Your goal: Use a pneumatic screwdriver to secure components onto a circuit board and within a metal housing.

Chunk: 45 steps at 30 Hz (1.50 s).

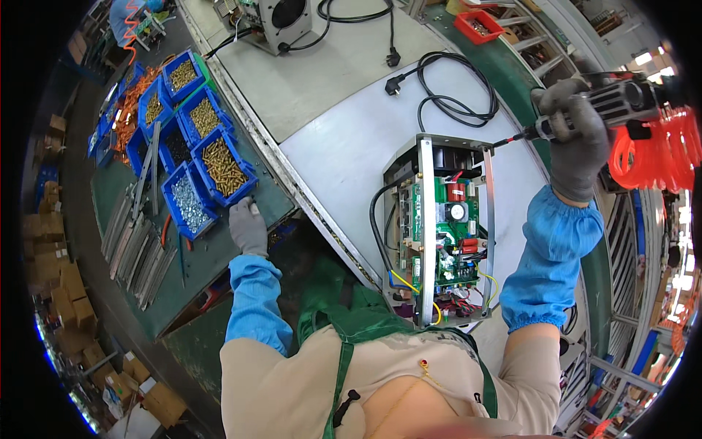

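An open metal chassis with a green circuit board and coloured wires lies on the pale work surface in front of me. My right hand, in a grey glove, grips a black powered screwdriver whose bit tip touches the chassis's upper right corner. An orange coiled hose hangs from the tool. My left hand, also gloved, reaches to the left, at the near edge of a blue bin of brass screws. Whether it holds a screw is hidden.
Several blue bins of screws and small parts stand on the green bench at left, beside a stack of metal strips. A black power cord lies coiled behind the chassis. A red tray and another unit sit further back.
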Tool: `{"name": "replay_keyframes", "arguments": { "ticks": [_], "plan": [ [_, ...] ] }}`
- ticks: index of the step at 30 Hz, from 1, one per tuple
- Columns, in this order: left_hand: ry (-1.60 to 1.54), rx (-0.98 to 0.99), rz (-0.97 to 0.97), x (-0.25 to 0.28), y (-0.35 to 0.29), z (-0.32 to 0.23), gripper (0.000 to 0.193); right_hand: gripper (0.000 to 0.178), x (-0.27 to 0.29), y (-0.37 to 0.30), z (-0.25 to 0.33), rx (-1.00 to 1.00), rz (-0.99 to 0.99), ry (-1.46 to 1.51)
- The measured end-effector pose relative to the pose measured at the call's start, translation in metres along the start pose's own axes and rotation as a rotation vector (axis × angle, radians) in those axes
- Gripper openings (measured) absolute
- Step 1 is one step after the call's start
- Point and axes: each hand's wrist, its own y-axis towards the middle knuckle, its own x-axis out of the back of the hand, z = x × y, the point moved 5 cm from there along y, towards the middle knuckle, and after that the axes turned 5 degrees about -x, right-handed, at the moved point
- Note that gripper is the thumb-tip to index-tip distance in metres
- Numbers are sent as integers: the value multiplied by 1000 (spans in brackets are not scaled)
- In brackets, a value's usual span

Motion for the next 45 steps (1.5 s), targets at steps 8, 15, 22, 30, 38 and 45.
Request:
{"name": "replay_keyframes", "arguments": {
  "ticks": [8,15,22,30,38,45],
  "plan": [
    [-131,-18,-110,44,17,-47,15,56,-14,-9,55,178,235,603],
    [-1552,-6,702,56,15,-223,29,59,-56,-32,40,124,116,550],
    [-1832,155,996,59,5,-272,51,61,-65,-33,37,91,158,565],
    [-1702,62,962,61,3,-273,58,61,-67,-33,29,63,112,551],
    [-1672,-206,917,58,15,-278,57,58,-66,-36,26,72,156,602],
    [-1756,-61,1067,39,10,-283,54,56,-64,-36,22,76,174,562]
  ]
}}
